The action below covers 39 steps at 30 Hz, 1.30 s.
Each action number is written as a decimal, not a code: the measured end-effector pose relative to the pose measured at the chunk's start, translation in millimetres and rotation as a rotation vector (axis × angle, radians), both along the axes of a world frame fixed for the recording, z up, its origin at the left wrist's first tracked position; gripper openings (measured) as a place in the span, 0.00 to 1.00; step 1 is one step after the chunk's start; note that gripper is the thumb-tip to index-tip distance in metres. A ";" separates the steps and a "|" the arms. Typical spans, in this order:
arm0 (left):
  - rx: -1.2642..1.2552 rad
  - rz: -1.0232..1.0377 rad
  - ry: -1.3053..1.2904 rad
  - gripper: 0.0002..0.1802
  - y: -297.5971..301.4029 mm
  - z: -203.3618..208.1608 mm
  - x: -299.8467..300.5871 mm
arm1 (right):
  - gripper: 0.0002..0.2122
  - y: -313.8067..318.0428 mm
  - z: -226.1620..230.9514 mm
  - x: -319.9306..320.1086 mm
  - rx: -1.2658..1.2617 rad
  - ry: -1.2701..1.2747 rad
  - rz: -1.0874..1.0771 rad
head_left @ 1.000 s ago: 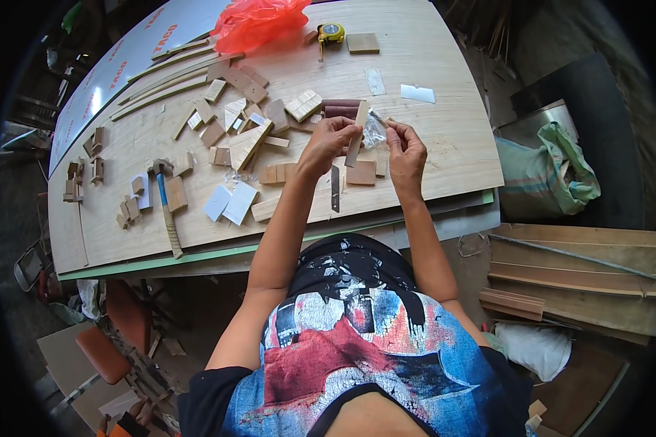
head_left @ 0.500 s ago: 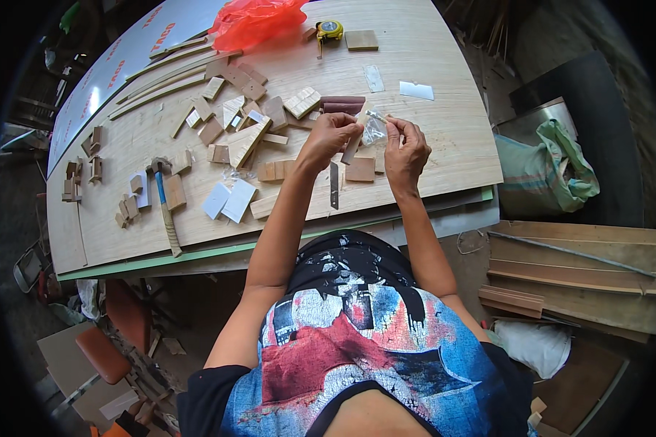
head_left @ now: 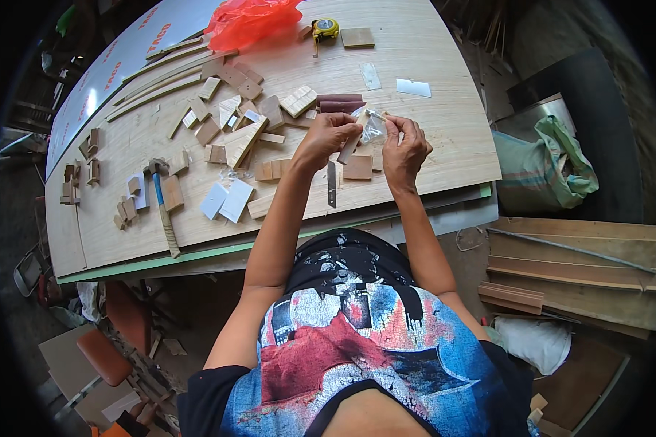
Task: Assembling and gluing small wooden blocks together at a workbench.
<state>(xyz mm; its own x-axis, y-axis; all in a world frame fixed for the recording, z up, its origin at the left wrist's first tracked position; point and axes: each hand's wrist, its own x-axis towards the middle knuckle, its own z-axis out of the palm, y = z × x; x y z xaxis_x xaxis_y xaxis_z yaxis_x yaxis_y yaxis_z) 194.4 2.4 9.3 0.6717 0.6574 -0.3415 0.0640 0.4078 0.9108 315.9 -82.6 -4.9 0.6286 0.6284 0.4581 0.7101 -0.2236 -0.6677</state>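
Observation:
Over the near right part of the table, my left hand (head_left: 323,143) is closed in a pinch on a small wood strip (head_left: 348,151) that slants down and left. Facing it, my right hand (head_left: 407,148) has thumb and finger pressed together near the strip's upper end. Whatever lies in that pinch is too small to make out. A clear plastic bag (head_left: 374,131) shows between the two hands. Below my left hand a dark flat metal blade (head_left: 332,186) lies on the wood, with a brown wood block (head_left: 357,168) beside it.
Several wood offcuts (head_left: 246,142) spread across the table (head_left: 430,146). A hammer (head_left: 162,207) lies at the near left, white cards (head_left: 235,201) at the front. At the back are a red plastic bag (head_left: 254,25) and a yellow tape measure (head_left: 325,29). A sack (head_left: 547,164) stands right.
Both hands stay almost in place, still pinching. The small strip and the plastic between them shift slightly. The whole view drifts a little to the left.

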 end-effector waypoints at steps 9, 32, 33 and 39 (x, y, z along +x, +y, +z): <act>-0.070 0.020 -0.074 0.06 -4.1 1.7 2.2 | 0.04 2.3 -1.4 3.0 0.000 -0.011 -0.046; -0.092 -0.021 -0.064 0.09 -2.1 1.3 -0.3 | 0.03 -2.1 -6.3 2.0 0.097 0.147 0.073; -0.100 -0.021 -0.083 0.09 -1.8 0.3 -0.2 | 0.03 -2.5 -6.9 1.5 0.094 0.123 0.069; -0.117 -0.021 -0.144 0.07 -1.7 -3.6 0.2 | 0.02 0.7 -8.6 5.6 0.095 0.086 0.014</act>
<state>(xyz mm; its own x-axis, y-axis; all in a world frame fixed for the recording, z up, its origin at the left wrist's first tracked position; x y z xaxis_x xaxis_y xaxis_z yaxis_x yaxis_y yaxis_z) 194.7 0.7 5.7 0.7322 0.6044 -0.3140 -0.0541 0.5112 0.8577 321.5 -81.9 -13.5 0.6596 0.5937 0.4609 0.6519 -0.1466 -0.7440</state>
